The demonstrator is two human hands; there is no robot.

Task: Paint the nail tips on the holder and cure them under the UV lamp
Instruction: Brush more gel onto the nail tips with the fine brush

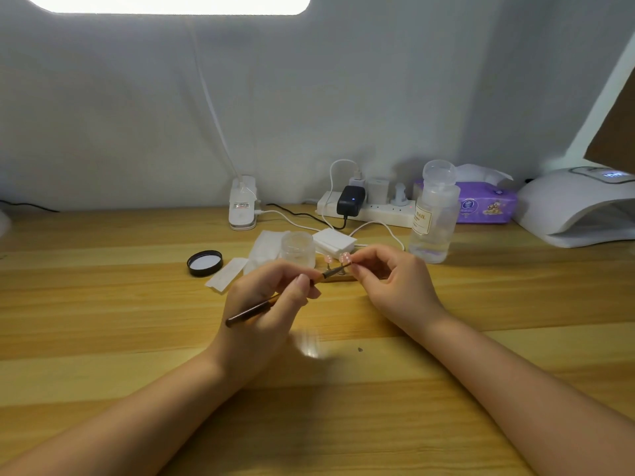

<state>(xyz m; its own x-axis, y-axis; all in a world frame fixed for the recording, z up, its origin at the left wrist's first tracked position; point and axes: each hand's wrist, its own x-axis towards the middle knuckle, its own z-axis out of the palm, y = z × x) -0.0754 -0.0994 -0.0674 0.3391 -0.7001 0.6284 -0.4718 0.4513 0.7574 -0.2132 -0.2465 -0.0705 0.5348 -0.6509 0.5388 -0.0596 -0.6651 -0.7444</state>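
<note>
Two small pink nail tips (344, 258) stand up on thin stems just above the middle of the table (103, 338), with a sliver of their holder's wooden base showing between the hands; both look pink already, though they are too small to tell how fully coated. The right hand (388, 280) pinches the nearer tip between thumb and forefinger to steady it, the other fingers curled loosely. The left hand (271, 297) grips a dark-handled brush (285, 293) like a pen, its bristle end reaching right to that tip. So painting seems to be under way, not finished. Curing looks not yet begun for these tips: the white UV lamp (580, 207) sits well apart at the far right edge, its display lit and nothing visible in its mouth. Just behind the holder an open clear jar (298, 248) stands, its black lid (204, 263) to the left.
</note>
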